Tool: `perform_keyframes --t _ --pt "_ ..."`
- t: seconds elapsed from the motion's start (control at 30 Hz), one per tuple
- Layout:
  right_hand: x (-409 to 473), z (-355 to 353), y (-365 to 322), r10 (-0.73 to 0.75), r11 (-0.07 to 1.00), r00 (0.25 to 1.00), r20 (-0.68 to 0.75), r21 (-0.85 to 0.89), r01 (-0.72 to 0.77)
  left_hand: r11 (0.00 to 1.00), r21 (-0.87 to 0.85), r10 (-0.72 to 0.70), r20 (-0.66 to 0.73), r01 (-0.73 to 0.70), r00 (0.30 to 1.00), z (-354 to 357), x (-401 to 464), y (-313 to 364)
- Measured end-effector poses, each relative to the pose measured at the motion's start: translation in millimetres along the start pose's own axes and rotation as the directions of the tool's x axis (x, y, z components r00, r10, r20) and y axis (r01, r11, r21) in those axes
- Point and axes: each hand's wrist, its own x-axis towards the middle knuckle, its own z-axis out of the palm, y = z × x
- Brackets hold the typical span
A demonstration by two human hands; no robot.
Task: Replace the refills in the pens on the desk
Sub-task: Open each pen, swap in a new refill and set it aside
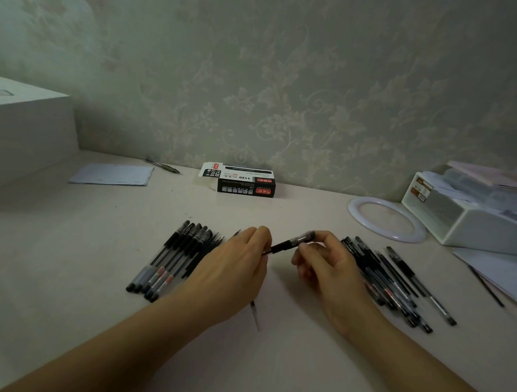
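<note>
The pen (pixel 290 243) being worked on hangs just above the desk (pixel 72 277), between the two hands and roughly midway between the two piles. Nearest me, both bare forearms come in low from the front edge and converge. The left hand (pixel 234 268) lies back-up, its fingers curled in at the pen's tip end, where they seem to pinch the nose or the point itself; I can't tell which. The right hand (pixel 328 265) is tilted thumb-up, fingers wrapped round the clear barrel, whose rear end pokes out past the knuckles. A thin dark stick (pixel 254 314), likely a loose refill, lies on the desk and runs under the left hand.

My guess is the tip section is being screwed on or off; which way, the view doesn't say. Next calls for a steady twist with the barrel held firm, then a straight pull or push so the slim refill doesn't bend.

Beyond the left hand sits a tidy row of pens (pixel 173 260), side by side. Behind the right hand a looser heap of pens (pixel 392 279) fans out. Further back, near the wall, stands an opened pen box (pixel 243 180), with a white ring (pixel 385 218) and a white organiser (pixel 467 215) off to the right.
</note>
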Motion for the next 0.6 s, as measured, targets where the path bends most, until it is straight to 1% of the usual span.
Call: perform_keyframes --t 0.1,0.17,0.27,0.33,0.37,0.5,0.53,0.6 --pt "-2.0 -0.1 -0.8 -0.015 1.000 0.997 0.074 -0.018 0.017 0.998 -0.060 0.015 -0.006 -0.015 1.000 0.3 -1.0 2.1" --pt "-4.4 0.3 -2.3 -0.039 0.998 0.993 0.114 -0.039 0.043 0.997 -0.067 0.044 -0.010 -0.044 0.999 1.2 -1.7 2.0" --pt "-4.9 0.9 -2.5 -0.050 0.996 0.991 0.122 -0.068 0.058 0.997 0.010 0.073 0.009 -0.073 0.997 1.0 0.0 0.6" --pt "-4.1 0.1 -1.3 -0.033 0.999 0.993 0.115 -0.039 0.037 0.996 0.057 0.072 0.024 -0.074 0.997 1.0 2.1 -1.4" --pt "-4.0 -0.1 -1.1 -0.025 0.999 0.993 0.114 -0.031 0.029 0.996 0.054 0.071 0.026 -0.073 0.997 1.0 2.7 -2.2" --pt "-5.0 0.8 -1.9 -0.027 0.999 0.991 0.133 -0.029 0.031 0.992 -0.088 0.094 0.027 -0.091 0.995 2.2 1.2 -1.5" --pt "-5.5 1.4 -2.6 -0.030 0.999 0.989 0.142 -0.036 0.036 0.993 -0.069 0.096 0.024 -0.094 0.995 2.1 1.2 -1.8" --pt "-6.6 2.6 -3.6 -0.035 0.994 0.985 0.169 -0.092 0.051 0.993 0.082 0.089 0.004 -0.089 0.996 2.4 1.1 -3.9"
